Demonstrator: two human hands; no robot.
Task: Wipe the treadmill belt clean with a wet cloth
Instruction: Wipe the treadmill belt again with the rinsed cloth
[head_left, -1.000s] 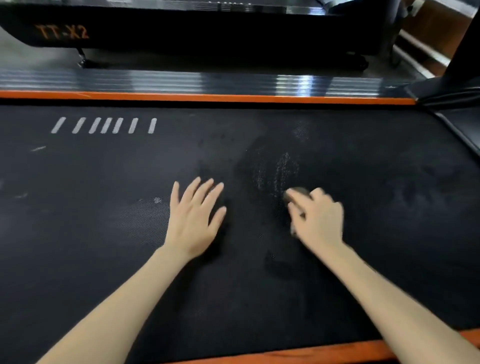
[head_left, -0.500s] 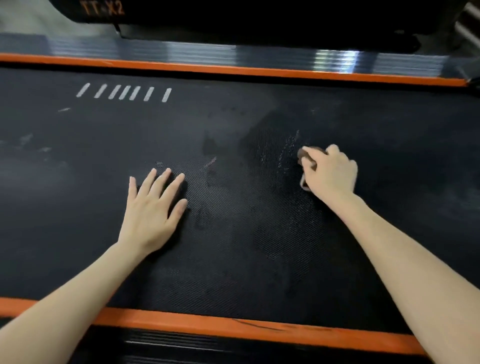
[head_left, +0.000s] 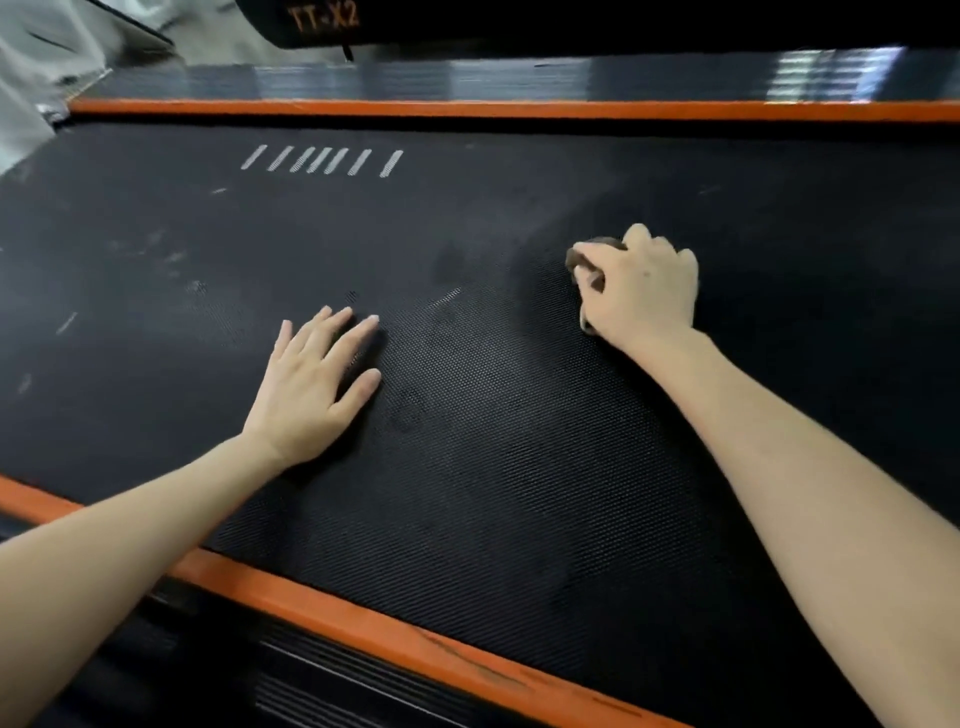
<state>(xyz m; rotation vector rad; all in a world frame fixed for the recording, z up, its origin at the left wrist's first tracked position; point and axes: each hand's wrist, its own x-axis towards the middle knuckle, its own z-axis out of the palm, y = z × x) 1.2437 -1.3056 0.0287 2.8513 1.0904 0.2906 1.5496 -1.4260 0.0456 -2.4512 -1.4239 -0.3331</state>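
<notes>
The dark cloth (head_left: 584, 258) is bunched in the gripping right hand (head_left: 641, 288), pressed on the treadmill belt (head_left: 493, 493); the left hand (head_left: 311, 384) lies spread flat nearby. Wadded so small, the cloth may miss the pale scuffs (head_left: 166, 260) left of the left hand.

Far orange strip (head_left: 519, 109) runs straight across, edge to edge. Behind it, glossy black rail (head_left: 519, 78), ribbed lengthwise, with white light glare toward the right end. Beyond the rail, a second dark machine (head_left: 623, 21); orange lettering (head_left: 324, 18) on its side reads "TT-X2", slightly blurred. Thin dark strut (head_left: 347, 52) drops from below the lettering. Pale floor (head_left: 31, 78) in upper left corner, blurred. Near orange strip (head_left: 363, 623) slants down to the right, scuffed with dark streaks. Below it, near rail (head_left: 311, 686), black, grooved.
</notes>
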